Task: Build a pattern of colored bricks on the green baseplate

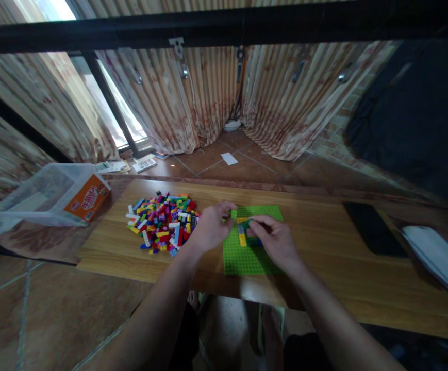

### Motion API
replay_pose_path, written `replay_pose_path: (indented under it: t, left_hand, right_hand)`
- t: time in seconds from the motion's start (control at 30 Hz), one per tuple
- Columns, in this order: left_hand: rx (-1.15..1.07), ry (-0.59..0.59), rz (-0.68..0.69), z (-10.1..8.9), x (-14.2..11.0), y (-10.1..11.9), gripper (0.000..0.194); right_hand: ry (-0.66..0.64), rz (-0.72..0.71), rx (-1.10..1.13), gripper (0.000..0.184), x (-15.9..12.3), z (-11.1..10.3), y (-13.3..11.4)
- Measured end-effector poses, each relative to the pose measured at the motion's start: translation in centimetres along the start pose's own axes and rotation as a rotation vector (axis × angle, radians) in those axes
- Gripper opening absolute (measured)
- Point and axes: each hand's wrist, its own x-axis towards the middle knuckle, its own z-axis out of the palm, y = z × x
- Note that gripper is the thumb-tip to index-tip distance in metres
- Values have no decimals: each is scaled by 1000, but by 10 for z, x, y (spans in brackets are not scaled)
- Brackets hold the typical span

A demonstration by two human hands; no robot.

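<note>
A lime green studded baseplate [239, 263] lies on the wooden bench top. Yellow bricks [243, 238] form a short column on it, with dark green and blue bricks close beside them. My right hand [274, 238] pinches a dark green brick [248, 226] right at this group; whether that brick is pressed on cannot be told. At the plate's upper left edge my left hand [213, 225] has curled fingers near a light green brick [234, 213]. What its fingertips hold is too small to make out. Left of that hand spreads a pile of mixed coloured bricks [164, 221].
A clear plastic bin [49, 198] with an orange label stands left of the bench [316, 257]. A black flat phone-like object [374, 229] and a white item [438, 255] lie at the right. A dark bar [224, 26] crosses above, before striped curtains [208, 98].
</note>
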Motion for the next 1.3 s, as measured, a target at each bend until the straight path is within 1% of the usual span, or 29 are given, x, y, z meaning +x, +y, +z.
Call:
replay_pose_path:
  t: [0.07, 0.13, 0.23, 0.3, 0.37, 0.43, 0.57, 0.63, 0.73, 0.8, 0.87, 0.93, 0.97, 1.07, 1.13, 1.17, 1.23, 1.3]
  left_hand:
    - [26, 15, -20, -9, 0, -4, 33]
    - [53, 21, -53, -15, -1, -6, 32]
    - [118, 26, -98, -19, -2, -8, 31]
    - [171, 21, -109, -19, -2, -7, 32]
    - [217, 7, -109, -19, -3, -6, 34]
    - [257, -6, -107, -18, -3, -4, 34]
    - [296, -14, -100, -16, -3, -3, 27]
    - [282, -14, -92, -14, -3, -3, 31]
    - [284, -26, -81, -11, -2, -3, 38]
    - [337, -38, -84, -8, -1, -2, 36]
    - [405, -61, -82, -4, -1, 0, 32]
    - [453, -87, -57, 2, -1, 1, 30]
    - [464, -98, -43, 6, -2, 2, 29]
    - [478, -126, -16, 18, -4, 5, 30]
    - [493, -146, -6, 25, -7, 7, 29]
    - [504, -151, 3, 28, -8, 8, 28]
    - [520, -135, 19, 35, -10, 9, 27]
    - [522, -102, 30, 41, -11, 9, 24]
  right_hand:
    - [-70, -163, -197, 15, -7, 17, -1]
    - [-144, -291, -382, 13, -15, 36, -1]
    - [-274, -367, -561, 20, -23, 64, 6]
    - [-308, -385, -685, 27, -25, 79, 13]
    - [-315, -389, -789, 32, -24, 88, 18]
    - [-323, -396, -854, 33, -23, 94, 22]
    - [-360, -445, -823, 27, -20, 93, 21]
    - [-371, -472, -782, 25, -21, 88, 16]
    - [-346, -521, -684, 27, -24, 72, 7]
    - [-325, -554, -619, 27, -26, 58, 2]
    - [-312, -577, -630, 27, -27, 40, -1]
    - [-260, -571, -657, 27, -25, 20, -3]
    - [-200, -564, -637, 26, -22, 9, -3]
    - [67, -510, -576, 19, -12, -24, -5]
    - [225, -458, -548, 18, -5, -42, -5]
    - [279, -437, -532, 17, -3, -49, -5]
    - [340, -415, -501, 18, 1, -56, -5]
    - [338, -416, -498, 19, 1, -57, -5]
